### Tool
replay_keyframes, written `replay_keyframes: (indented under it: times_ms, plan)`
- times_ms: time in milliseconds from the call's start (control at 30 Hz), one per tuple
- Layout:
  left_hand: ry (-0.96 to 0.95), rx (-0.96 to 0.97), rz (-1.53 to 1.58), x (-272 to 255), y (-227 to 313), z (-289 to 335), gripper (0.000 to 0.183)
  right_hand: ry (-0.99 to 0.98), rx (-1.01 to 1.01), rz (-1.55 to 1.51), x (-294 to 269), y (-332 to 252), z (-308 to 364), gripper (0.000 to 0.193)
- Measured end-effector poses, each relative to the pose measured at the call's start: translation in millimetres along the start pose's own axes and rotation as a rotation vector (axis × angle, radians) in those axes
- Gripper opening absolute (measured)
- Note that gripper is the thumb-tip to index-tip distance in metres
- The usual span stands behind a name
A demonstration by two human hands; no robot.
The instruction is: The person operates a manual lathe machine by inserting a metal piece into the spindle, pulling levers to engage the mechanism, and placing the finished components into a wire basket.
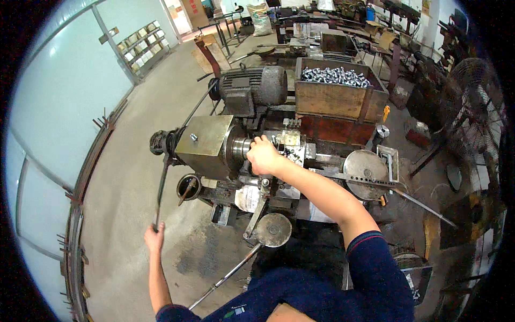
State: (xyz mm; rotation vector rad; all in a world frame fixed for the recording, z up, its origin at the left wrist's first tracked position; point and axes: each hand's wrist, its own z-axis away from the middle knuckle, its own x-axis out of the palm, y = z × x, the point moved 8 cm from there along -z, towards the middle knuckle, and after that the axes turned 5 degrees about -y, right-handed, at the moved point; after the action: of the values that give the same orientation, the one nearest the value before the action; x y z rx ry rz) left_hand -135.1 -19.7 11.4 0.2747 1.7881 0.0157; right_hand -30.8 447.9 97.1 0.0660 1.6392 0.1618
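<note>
A lathe (206,144) with a boxy metal headstock stands in front of me. My left hand (154,237) is closed round the lower end of a long dark lever (162,190), which runs up to the left end of the headstock. Fingers curled, my right hand (263,155) is at the spindle nose (240,148). Whatever it grips there is hidden behind the fingers. One small shiny metal part (193,137) lies on the headstock cover. Just right of my right hand is the tool slide (292,146), with dark chips on it.
Behind the lathe are an electric motor (255,86) and a wooden box (338,101) of small metal parts. Round discs with long handles (273,229) (366,174) stick out nearby. A pot with a brush (189,188) hangs at the left. A large fan (472,107) stands at right.
</note>
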Motion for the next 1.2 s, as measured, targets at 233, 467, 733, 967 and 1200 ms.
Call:
replay_keyframes:
  times_ms: [233, 467, 733, 967, 1200]
  plan:
    - [-0.532, -0.126, 0.465, 3, 41, 9, 0.033, -0.025, 0.000, 0.005, 9, -3, 3, 0.021]
    - [-0.597, -0.106, 0.867, 47, 49, -23, 0.023, 0.274, 0.000, 0.000, -59, 35, 57, 0.025]
    - [-0.609, -0.110, 0.922, 54, 42, -25, 0.023, 0.641, 0.340, 0.103, -104, 178, 113, 0.045]
    - [-0.602, -0.104, 0.949, 47, 43, -25, 0.026, 0.389, 0.272, -0.323, -39, 126, 140, 0.055]
    - [-0.650, -0.120, 1.029, 64, 34, -36, 0.033, 0.355, 0.647, -0.525, 22, 165, 331, 0.049]
